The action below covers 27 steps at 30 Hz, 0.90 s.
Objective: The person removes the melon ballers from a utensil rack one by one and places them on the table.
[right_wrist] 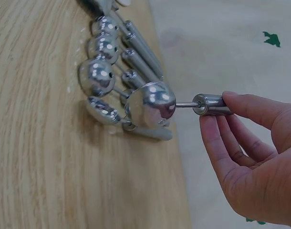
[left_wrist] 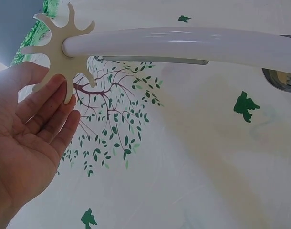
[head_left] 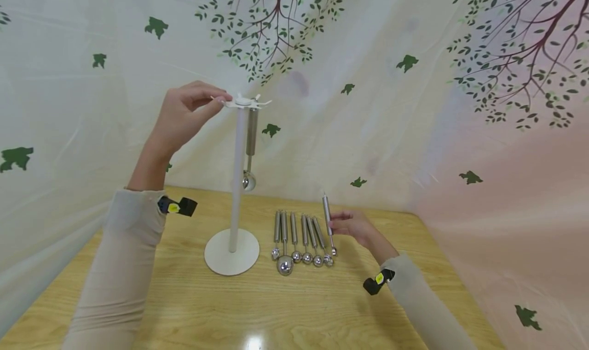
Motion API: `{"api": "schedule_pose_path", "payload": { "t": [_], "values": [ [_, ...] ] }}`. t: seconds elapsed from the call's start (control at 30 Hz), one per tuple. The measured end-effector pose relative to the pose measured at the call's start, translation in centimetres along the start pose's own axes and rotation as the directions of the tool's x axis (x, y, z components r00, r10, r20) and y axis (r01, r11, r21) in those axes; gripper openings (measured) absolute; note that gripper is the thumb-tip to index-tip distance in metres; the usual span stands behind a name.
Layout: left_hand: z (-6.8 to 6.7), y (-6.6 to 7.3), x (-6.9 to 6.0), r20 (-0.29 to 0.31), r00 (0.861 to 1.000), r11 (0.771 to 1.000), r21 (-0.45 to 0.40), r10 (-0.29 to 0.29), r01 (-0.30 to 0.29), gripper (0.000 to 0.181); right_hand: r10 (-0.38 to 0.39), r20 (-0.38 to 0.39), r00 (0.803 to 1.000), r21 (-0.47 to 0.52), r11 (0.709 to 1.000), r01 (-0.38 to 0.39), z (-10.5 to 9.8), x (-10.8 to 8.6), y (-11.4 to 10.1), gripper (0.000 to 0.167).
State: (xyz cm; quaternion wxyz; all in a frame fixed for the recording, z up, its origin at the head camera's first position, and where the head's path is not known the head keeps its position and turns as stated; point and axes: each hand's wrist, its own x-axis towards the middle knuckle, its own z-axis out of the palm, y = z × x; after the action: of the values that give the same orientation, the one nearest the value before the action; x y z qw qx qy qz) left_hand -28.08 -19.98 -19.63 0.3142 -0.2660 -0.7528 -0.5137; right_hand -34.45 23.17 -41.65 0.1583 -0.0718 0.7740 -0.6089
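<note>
At the top of a white utensil stand [head_left: 237,176], my left hand [head_left: 183,115] pinches one arm of its hook ring [left_wrist: 55,47] between thumb and fingers. From the ring's right side hangs a steel scoop [head_left: 251,135], bowl down and partly behind the pole. My right hand [head_left: 356,229] holds a melon baller [head_left: 326,209] by its steel handle, with the handle end upward. Its round bowl [right_wrist: 152,104] shows large in the right wrist view. Just left of that hand, several steel scoops [head_left: 307,258] lie in a row, handles pointing away.
The stand's round white base [head_left: 216,253] sits on the wooden table [head_left: 276,309], left of the row. A pale cloth backdrop [head_left: 313,150] with printed branches and green birds rises behind the table's far edge. Another cloth wall [head_left: 520,212] stands at the right.
</note>
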Motion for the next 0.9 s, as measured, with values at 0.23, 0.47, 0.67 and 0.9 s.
{"api": "schedule_pose_path", "payload": {
  "t": [0.23,0.47,0.67,0.9],
  "values": [
    [0.1,0.0,-0.1,-0.008,1.000,1.000,-0.006,0.007,-0.008,0.019,0.013,-0.027,1.000,-0.006,1.000,-0.013,-0.2,-0.1,1.4,0.042],
    [0.1,0.0,-0.1,-0.013,1.000,1.000,-0.007,0.002,-0.002,0.020,0.005,-0.045,0.999,0.005,1.000,-0.005,-0.3,0.0,2.4,0.042],
    [0.2,0.0,-0.1,-0.014,1.000,1.000,-0.005,0.000,0.000,0.021,-0.010,-0.078,0.997,0.008,1.000,0.011,-0.3,0.1,3.4,0.043],
    [0.2,-0.1,-0.2,-0.016,1.000,1.000,-0.008,0.000,0.000,0.022,-0.055,-0.131,0.990,0.018,0.998,0.058,-0.1,0.0,4.4,0.047]
  ]
}}
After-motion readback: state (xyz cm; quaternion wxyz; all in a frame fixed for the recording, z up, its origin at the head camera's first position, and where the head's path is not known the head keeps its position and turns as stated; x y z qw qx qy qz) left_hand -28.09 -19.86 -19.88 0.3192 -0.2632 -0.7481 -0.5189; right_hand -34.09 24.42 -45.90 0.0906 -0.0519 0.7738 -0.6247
